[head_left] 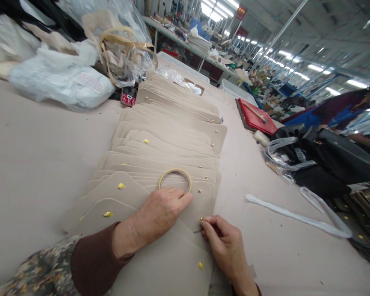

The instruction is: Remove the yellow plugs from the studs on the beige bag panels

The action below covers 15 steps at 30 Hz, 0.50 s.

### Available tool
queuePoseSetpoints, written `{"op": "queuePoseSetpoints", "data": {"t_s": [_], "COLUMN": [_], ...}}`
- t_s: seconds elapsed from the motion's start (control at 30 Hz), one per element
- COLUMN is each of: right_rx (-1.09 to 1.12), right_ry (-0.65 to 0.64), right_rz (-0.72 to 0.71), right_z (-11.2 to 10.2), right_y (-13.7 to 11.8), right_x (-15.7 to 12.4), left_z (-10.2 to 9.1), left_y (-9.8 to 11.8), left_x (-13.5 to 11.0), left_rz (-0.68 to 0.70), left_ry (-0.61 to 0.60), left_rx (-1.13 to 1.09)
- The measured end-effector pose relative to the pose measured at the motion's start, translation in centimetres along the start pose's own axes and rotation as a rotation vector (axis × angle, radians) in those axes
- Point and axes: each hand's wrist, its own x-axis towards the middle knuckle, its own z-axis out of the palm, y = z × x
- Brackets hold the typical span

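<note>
Many beige panels (169,142) lie overlapped in a long row, with small metal studs (200,191) along the right side and yellow pieces of tape (121,186) on several of them. My left hand (160,213) rests over the front panels, its fingers closed on a thin roll of yellow tape (175,170) that stands out beyond them. At the right edge of a front panel, my right hand (225,242) pinches thumb and forefinger together beside a stud. A thin dark sliver pokes out left of these fingertips; its kind is unclear.
Plastic-wrapped bundles (61,80) lie at the back left, near a red phone-like device (128,96). On the right are a red pad (255,116) with a hammer on it, black bags (336,152) and a white strap (296,216). A person (342,109) stands beyond.
</note>
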Motion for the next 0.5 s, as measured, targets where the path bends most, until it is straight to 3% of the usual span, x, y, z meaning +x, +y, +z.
{"op": "queuePoseSetpoints", "data": {"t_s": [0.17,0.37,0.5], "right_rx": [-0.21,0.014,-0.054], "right_ry": [0.107,0.154,0.138], "right_rz": [-0.137,0.086,-0.103], "right_z": [0.8,0.9,0.9], "right_y": [-0.5,0.5,1.2], "right_x": [0.4,-0.1,-1.1], "left_z": [-0.2,-0.1,0.1], "left_y": [0.0,0.0,0.0], "left_x": [0.0,0.0,0.0], "left_rz": [-0.011,-0.017,-0.022], "left_ry": [-0.028,-0.016,-0.008], "left_rx": [-0.006,-0.011,-0.007]}}
